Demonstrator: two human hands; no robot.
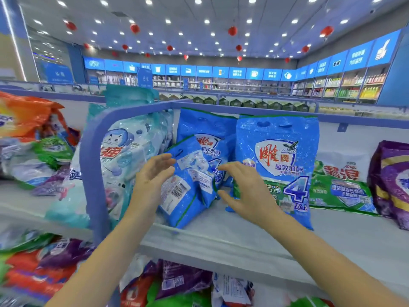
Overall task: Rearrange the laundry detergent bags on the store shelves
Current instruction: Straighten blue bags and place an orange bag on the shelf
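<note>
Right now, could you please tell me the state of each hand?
Left hand: open, fingers by the left edge of the tilted blue bag, gripping nothing.
Right hand: open, fingers spread beside the same bag, holding nothing.

Between the left hand (pixel 152 173) and right hand (pixel 247 191), a blue detergent bag (pixel 183 191) of glossy, crinkled plastic film; beneath them, a smooth matt shelf (pixel 221 238)

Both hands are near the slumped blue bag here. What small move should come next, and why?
Probably close the left hand and right hand, both open and flanking it, on the tilted blue bag: it leans barcode side out, while the upright blue bag beside it faces front.
</note>
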